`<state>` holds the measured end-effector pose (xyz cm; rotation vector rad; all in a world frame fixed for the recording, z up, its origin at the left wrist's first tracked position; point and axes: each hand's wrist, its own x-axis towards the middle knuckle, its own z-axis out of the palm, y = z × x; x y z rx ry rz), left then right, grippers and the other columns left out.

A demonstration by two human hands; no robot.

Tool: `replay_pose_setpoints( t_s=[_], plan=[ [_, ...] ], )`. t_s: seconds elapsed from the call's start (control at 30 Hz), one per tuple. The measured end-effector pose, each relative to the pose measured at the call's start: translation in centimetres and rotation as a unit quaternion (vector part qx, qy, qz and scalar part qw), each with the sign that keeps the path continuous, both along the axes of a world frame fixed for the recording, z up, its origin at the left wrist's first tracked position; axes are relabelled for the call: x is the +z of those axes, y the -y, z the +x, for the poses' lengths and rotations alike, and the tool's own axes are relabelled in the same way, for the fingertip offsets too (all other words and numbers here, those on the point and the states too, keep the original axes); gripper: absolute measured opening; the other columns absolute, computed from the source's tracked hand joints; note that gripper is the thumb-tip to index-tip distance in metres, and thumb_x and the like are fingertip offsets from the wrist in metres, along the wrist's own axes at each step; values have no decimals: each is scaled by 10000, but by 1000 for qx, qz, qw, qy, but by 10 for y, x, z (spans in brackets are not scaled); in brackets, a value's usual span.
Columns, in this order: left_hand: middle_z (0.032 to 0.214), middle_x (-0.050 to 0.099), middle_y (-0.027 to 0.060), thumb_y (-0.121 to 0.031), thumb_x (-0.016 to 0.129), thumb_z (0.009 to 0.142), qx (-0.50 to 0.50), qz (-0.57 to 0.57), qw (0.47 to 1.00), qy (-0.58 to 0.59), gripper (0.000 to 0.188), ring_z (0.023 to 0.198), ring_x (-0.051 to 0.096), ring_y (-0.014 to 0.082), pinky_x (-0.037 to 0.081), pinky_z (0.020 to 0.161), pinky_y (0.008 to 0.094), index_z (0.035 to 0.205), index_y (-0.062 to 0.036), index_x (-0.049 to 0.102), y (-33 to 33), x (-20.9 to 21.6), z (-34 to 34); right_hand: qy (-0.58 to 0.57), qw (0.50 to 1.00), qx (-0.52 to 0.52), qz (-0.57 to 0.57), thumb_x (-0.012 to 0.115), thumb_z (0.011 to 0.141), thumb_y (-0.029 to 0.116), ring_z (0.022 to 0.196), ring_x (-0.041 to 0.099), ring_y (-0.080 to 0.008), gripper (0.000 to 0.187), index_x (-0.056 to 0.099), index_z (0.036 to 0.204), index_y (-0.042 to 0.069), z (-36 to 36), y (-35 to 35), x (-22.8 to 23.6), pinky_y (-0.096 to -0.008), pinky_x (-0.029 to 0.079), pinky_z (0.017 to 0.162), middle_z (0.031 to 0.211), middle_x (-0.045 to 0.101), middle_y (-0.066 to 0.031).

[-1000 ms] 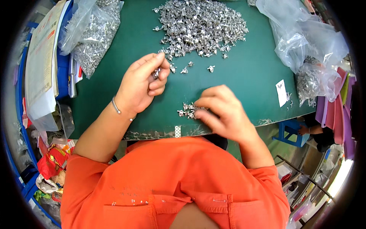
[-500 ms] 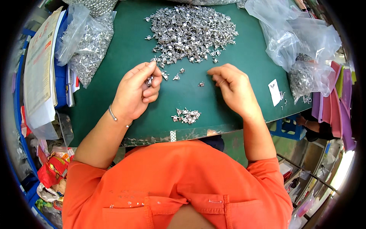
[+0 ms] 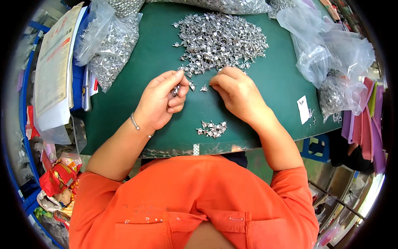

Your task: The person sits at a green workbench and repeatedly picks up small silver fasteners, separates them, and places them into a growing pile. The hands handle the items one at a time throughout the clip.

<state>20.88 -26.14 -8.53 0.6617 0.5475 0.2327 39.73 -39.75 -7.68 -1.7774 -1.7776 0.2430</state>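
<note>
My left hand (image 3: 163, 99) is curled around a few small silver metal pieces (image 3: 175, 90), which show between the fingers. Another piece (image 3: 181, 69) is at the tips of its thumb and forefinger. My right hand (image 3: 238, 91) is closed in a pinch just below a large pile of the same pieces (image 3: 222, 39). What its fingertips hold, if anything, is hidden. Between the hands, a loose piece (image 3: 203, 88) lies on the green tabletop (image 3: 174, 128). Nearer to me sits a small heap of silver pieces (image 3: 212, 129).
Clear bags of metal parts stand at the left (image 3: 114, 54) and right (image 3: 331, 93), with another bag (image 3: 224, 5) along the back. Papers (image 3: 56, 62) lean at the far left. A white tag (image 3: 303, 109) lies at the right, near a blue stool (image 3: 316, 148).
My right hand has moved left, toward the left hand, and its fingers have closed over where a loose piece lay. The left hand keeps its grip. The whole view has shifted slightly.
</note>
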Motion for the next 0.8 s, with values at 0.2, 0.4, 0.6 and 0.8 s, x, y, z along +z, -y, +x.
replay_pose_setpoints(
  t_s=[0.2, 0.4, 0.6, 0.8],
  plan=[
    [744, 528, -11, -201, 561, 1034, 9, 129, 991, -46, 167, 525, 342, 22, 255, 450, 180, 976, -52, 607, 6, 7, -3, -83, 991, -87, -52, 643, 875, -22, 784, 644, -317, 126, 676, 994, 0, 6, 29, 20, -384, 520, 712, 864, 637, -140],
    [733, 501, -38, -134, 631, 989, 30, 205, 975, -83, 102, 543, 348, 10, 252, 460, 178, 1024, -40, 617, 7, 10, 0, -92, 991, -88, 44, 659, 856, -5, 954, 633, -352, 136, 680, 989, 9, -10, 20, 7, -419, 517, 826, 980, 647, -151],
    [737, 491, -46, -112, 626, 985, 2, 267, 957, -111, 107, 553, 350, 8, 253, 462, 176, 1041, -23, 607, 15, 21, -11, -99, 981, -140, -91, 660, 883, 70, 916, 656, -403, 114, 672, 968, -5, -5, 28, 14, -463, 528, 799, 951, 686, -191],
    [752, 493, -40, -110, 620, 987, -16, 214, 969, -119, 106, 560, 350, 9, 256, 466, 173, 1048, -25, 605, 16, 26, -27, -114, 976, -184, -7, 624, 879, 4, 889, 651, -407, 114, 671, 982, -9, 11, 40, 11, -443, 531, 794, 944, 668, -199]
  ],
)
